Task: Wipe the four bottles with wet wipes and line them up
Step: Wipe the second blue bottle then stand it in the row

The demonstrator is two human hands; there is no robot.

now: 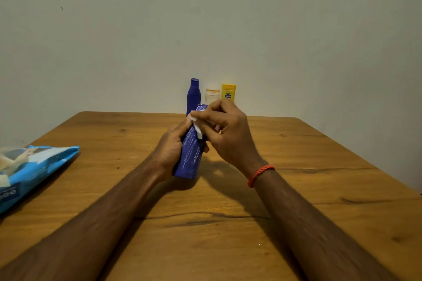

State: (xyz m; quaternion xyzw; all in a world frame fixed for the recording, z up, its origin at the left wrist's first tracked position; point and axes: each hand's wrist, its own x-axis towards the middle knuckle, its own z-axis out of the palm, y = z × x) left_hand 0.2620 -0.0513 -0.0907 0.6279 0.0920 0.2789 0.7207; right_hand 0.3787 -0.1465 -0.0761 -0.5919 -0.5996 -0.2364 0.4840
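Observation:
My left hand [171, 146] grips a blue bottle [190, 157] marked with thin white lines, tilted above the wooden table [296, 189] with its top pointing away from me. My right hand [225, 129] pinches a white wet wipe [197, 128] against the bottle's upper part. At the table's far edge by the wall stand three more bottles: a tall dark blue one [193, 96], a short white one [212, 95] and a yellow one [228, 93], side by side. My hands hide their lower parts.
A blue pack of wet wipes [34, 171] lies at the left edge of the table. A plain wall rises right behind the far edge. An orange cord bracelet [260, 174] circles my right wrist.

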